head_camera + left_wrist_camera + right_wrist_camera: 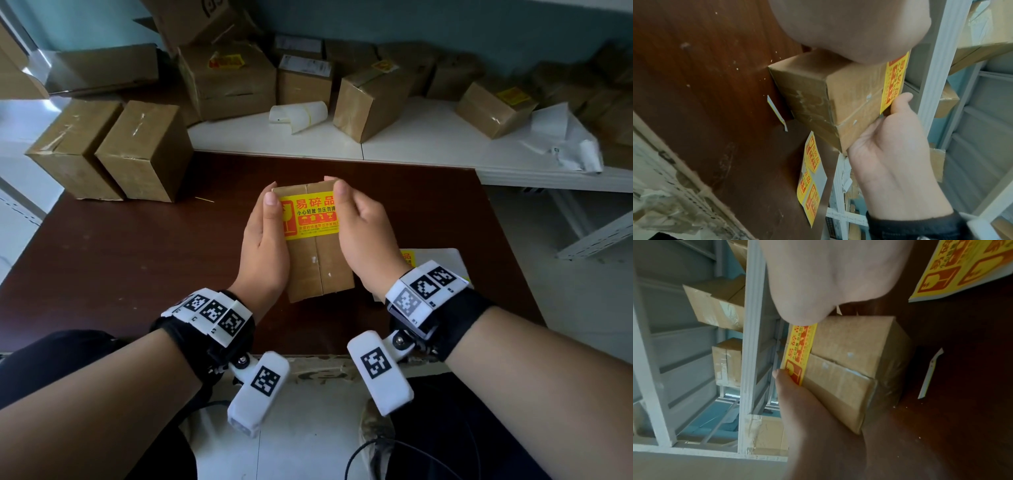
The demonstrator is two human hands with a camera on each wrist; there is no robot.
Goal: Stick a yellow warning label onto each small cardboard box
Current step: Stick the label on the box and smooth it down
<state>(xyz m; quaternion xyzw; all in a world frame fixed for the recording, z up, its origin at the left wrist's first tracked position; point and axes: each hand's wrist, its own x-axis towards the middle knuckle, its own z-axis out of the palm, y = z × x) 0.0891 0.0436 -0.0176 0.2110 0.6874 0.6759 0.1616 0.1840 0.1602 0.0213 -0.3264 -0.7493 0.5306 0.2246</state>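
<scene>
A small cardboard box [320,267] stands on the dark brown table [137,246] in front of me. A yellow warning label [310,216] lies across its top, near the far end. My left hand [269,219] grips the box's left side, with the thumb on the label's left end. My right hand [346,202] grips the right side, thumb on the label's upper right corner. The left wrist view shows the box [849,91], the label [894,81] and the right hand's thumb at the label's edge. In the right wrist view the label [799,350] wraps slightly over the box [849,361] edge.
A sheet of yellow labels [431,257] lies on the table by my right wrist. Two plain boxes [113,150] stand at the table's far left. Behind is a white shelf [428,144] with several boxes, some labelled, and curled backing paper [298,114]. A peeled strip [777,112] lies near the box.
</scene>
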